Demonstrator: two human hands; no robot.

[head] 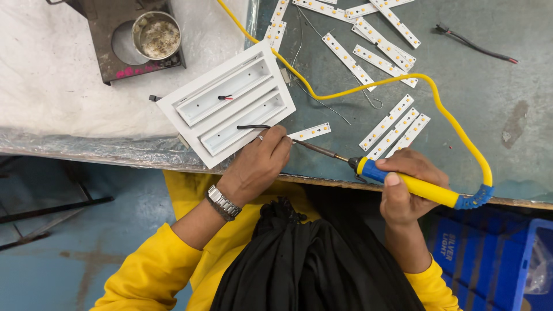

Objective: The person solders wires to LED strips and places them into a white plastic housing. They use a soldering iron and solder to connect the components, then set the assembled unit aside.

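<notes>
A white two-channel lamp housing lies tilted on the bench edge. My left hand, with a ring and a steel wristwatch, pinches a black wire coming out of the lower channel, beside a white LED strip. A short red-and-black wire sticks out of the upper channel. My right hand grips a yellow-and-blue soldering iron. Its tip points left and nearly touches my left fingertips. The iron's yellow cord loops across the bench.
Several more white LED strips lie scattered on the grey bench, with another group near my right hand. A metal tin sits on a dark stand over white sheeting. A black-and-red wire lies far right. A blue crate stands below.
</notes>
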